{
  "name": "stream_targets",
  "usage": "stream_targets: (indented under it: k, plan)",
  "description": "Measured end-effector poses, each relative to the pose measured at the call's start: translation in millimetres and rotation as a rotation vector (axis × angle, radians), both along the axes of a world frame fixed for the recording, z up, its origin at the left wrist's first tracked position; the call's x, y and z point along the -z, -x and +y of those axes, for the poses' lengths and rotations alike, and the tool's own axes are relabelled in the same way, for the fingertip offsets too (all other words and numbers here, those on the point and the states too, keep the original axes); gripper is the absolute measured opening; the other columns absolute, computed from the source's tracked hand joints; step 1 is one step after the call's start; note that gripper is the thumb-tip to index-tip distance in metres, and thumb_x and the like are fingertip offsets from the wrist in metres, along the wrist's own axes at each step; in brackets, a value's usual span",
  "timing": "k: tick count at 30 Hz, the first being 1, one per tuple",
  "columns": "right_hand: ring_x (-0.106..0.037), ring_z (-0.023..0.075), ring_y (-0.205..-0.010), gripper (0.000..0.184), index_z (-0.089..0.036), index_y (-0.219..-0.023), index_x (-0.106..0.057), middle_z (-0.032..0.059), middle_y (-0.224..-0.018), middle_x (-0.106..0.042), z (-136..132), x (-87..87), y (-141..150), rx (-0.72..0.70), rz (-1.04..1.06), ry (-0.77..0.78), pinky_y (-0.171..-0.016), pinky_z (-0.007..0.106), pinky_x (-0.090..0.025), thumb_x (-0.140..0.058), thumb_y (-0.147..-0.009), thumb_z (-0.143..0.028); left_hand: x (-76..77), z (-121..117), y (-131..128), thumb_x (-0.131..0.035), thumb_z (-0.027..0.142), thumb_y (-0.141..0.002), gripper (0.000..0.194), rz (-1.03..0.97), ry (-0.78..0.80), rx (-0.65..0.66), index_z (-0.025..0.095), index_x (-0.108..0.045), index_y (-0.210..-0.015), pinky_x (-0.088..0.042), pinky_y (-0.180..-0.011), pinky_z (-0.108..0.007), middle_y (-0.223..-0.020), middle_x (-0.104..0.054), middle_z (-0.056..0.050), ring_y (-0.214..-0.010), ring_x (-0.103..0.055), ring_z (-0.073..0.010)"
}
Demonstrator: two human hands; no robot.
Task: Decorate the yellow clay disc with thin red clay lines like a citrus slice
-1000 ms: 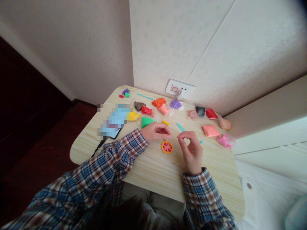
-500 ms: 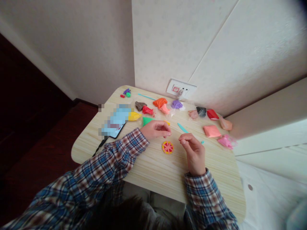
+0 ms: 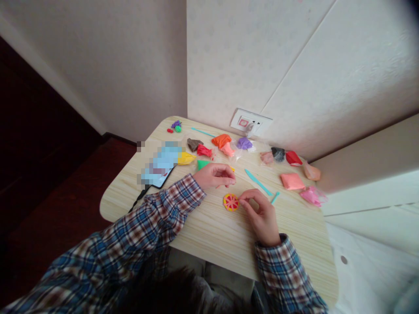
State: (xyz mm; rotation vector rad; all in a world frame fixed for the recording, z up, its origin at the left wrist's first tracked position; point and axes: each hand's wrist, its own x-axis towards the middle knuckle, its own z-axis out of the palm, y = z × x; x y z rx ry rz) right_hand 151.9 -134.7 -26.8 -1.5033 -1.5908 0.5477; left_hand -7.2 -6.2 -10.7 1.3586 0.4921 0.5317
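Pale wooden lap table (image 3: pixel 209 235), bearing a small round yellow clay disc with red spokes (image 3: pixel 231 202) near its middle. Right hand (image 3: pixel 262 216) lies just right of the disc, pinched fingertips (image 3: pixel 241 200) at its rim. Left hand (image 3: pixel 214 175), loosely curled and holding nothing discernible, sits just beyond the disc and is farther from it.

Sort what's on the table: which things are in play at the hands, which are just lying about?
In play:
- yellow-and-red clay disc, right hand fingertips at its edge
- left hand, curled just above the disc; contents unclear

Lying about:
- teal tools
- green clay
- orange clay bag
- purple clay bag
- pink bag
- phone
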Motion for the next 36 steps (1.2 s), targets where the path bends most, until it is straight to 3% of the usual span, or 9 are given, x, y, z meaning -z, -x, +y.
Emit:
stream_targets:
  k: [10,22,36]
  plan:
    - [-0.058,0.0193,-0.08,0.009,-0.021,-0.078,-0.06,0.0024,-0.079,-0.063,-5.6,2.0,-5.6,0.04,-0.145,-0.066,-0.076,0.038,-0.042,-0.059,-0.082,-0.029,0.3,0.0,-0.3,-0.073,0.023,-0.066,0.021,-0.003,0.001,-0.003,0.009,-0.057,-0.071,-0.039,-0.046,-0.015,-0.064,-0.059,0.001,-0.055,-0.054,-0.0051]
    - [-0.057,0.0193,-0.083,0.008,-0.023,-0.079,-0.061,0.0015,-0.083,-0.064,-12.0,-0.8,-2.9,-0.01,-0.324,-0.063,-0.08,0.039,-0.034,-0.057,-0.085,-0.028,0.3,-0.6,-0.7,-0.073,0.022,-0.066,0.021,0.029,0.016,-0.006,0.01,-0.057,-0.07,-0.037,-0.044,-0.014,-0.064,-0.059,0.001,-0.055,-0.054,-0.0054]
    - [-0.054,0.0184,-0.085,0.007,-0.024,-0.088,-0.062,0.0002,-0.085,-0.062,-13.1,-1.8,-0.1,-0.063,-0.393,0.029,-0.079,0.038,-0.028,-0.055,-0.086,-0.025,1.8,-0.1,-1.2,-0.072,0.022,-0.067,0.02,0.016,0.013,0.002,0.009,-0.057,-0.071,-0.037,-0.044,-0.015,-0.065,-0.059,0.001,-0.056,-0.054,-0.0059]
